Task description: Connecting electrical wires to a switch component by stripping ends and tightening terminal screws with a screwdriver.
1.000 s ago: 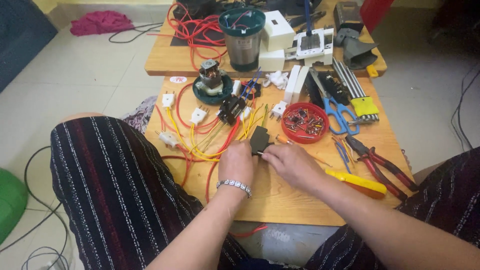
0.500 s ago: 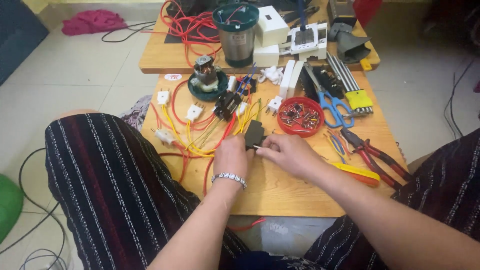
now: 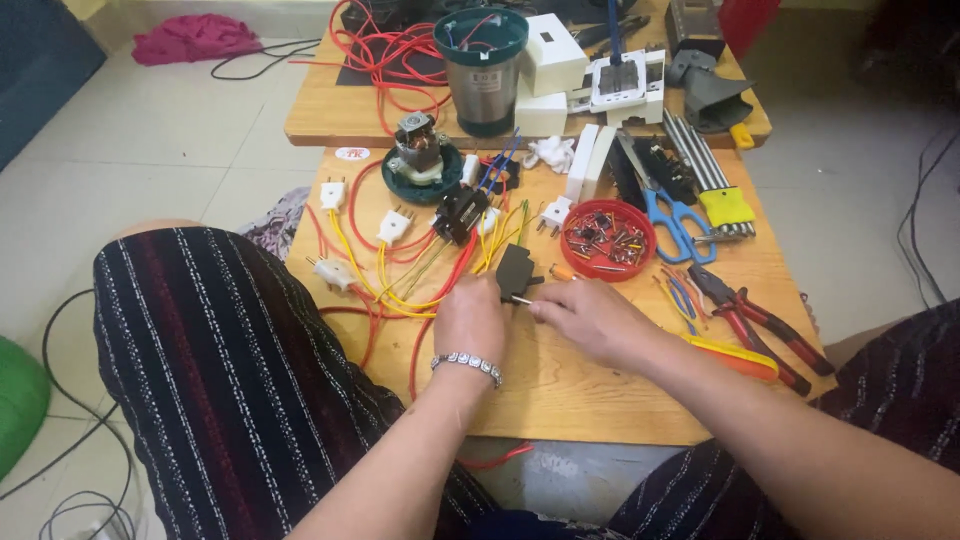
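Observation:
My left hand (image 3: pixel 470 318), with a bracelet on its wrist, rests on a low wooden table (image 3: pixel 560 385) and holds a small black plastic part (image 3: pixel 514 270) upright at its lower edge. My right hand (image 3: pixel 590 318) pinches a thin metal tool tip (image 3: pixel 524 299) against the base of that black part. Red and yellow wires (image 3: pixel 420 270) with white plugs spread out to the left of my left hand. Just beyond my right hand sits a red round dish of small parts (image 3: pixel 606 238).
Red-handled pliers (image 3: pixel 765 325) and a yellow-handled tool (image 3: pixel 735 355) lie right of my right arm. Blue scissors (image 3: pixel 672 215), a small motor on a green base (image 3: pixel 420 160), a steel jar (image 3: pixel 482 72) and white boxes (image 3: pixel 550 55) stand farther back. My striped knee (image 3: pixel 200 340) is on the left.
The view has shifted slightly. My hands have stayed on the black part, with the right hand's fingers moving in closer to its base.

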